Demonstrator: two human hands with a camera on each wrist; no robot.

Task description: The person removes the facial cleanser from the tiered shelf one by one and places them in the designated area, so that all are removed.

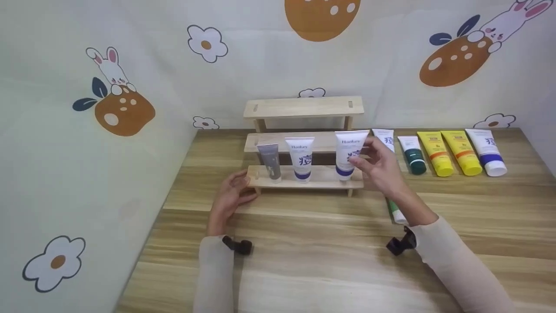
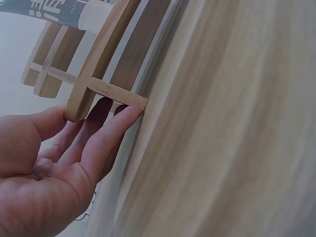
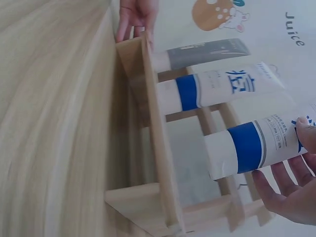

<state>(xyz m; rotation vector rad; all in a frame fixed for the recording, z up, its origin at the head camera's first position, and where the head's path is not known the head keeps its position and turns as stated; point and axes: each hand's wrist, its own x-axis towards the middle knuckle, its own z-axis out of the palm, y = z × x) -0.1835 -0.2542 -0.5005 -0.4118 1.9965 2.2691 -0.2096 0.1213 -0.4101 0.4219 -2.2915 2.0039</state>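
Observation:
My right hand (image 1: 384,171) holds a white squeeze tube (image 1: 347,148) with a blue band, thumb on its front and fingers behind. Its cap points down, and in the right wrist view it stands a little off the front board. The three-step wooden display rack (image 1: 323,174) is under it, at the right end of the lowest step. My left hand (image 1: 230,195) grips that step's left end, thumb at the board's edge and fingers (image 2: 116,126) against the leg below. On the same step a grey tube (image 1: 270,161) and a matching white tube (image 1: 299,150) stand upright on their caps.
Right of the rack lie a white tube with a dark green cap (image 1: 412,154), two yellow tubes (image 1: 461,150) and a white-and-blue tube (image 1: 486,152). Another white tube (image 1: 383,135) and a green one (image 1: 396,213) are partly hidden by my right arm. A printed cloth (image 1: 260,65) hangs behind.

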